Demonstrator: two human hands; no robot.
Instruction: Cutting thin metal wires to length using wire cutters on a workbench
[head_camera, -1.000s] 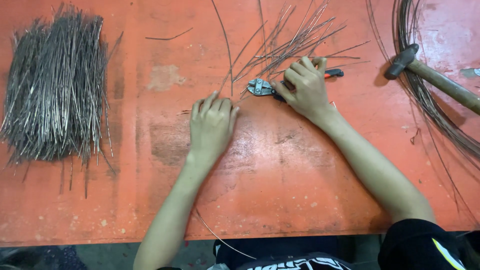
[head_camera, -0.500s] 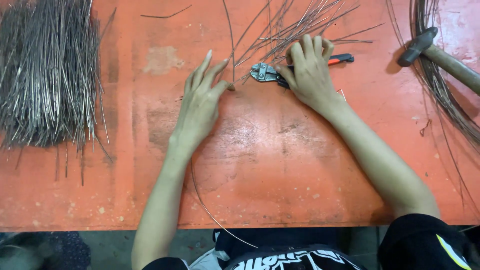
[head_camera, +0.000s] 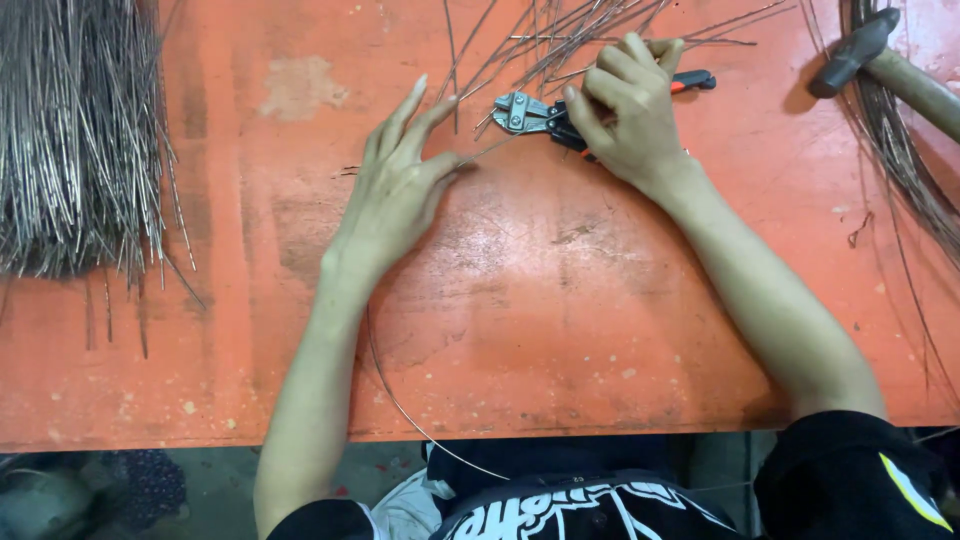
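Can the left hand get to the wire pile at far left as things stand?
Probably yes. The left hand lies flat on the orange table, fingers spread on a thin wire, and only bare table lies between it and the wire pile. It would have to let go of the wire first.

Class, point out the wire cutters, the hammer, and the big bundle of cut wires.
wire cutters (head_camera: 522, 111), head view, on the metal jaws.
hammer (head_camera: 852, 55), head view, on the dark head.
bundle of cut wires (head_camera: 75, 140), head view, mid-bundle.

No packages, labels, signs or screens in view
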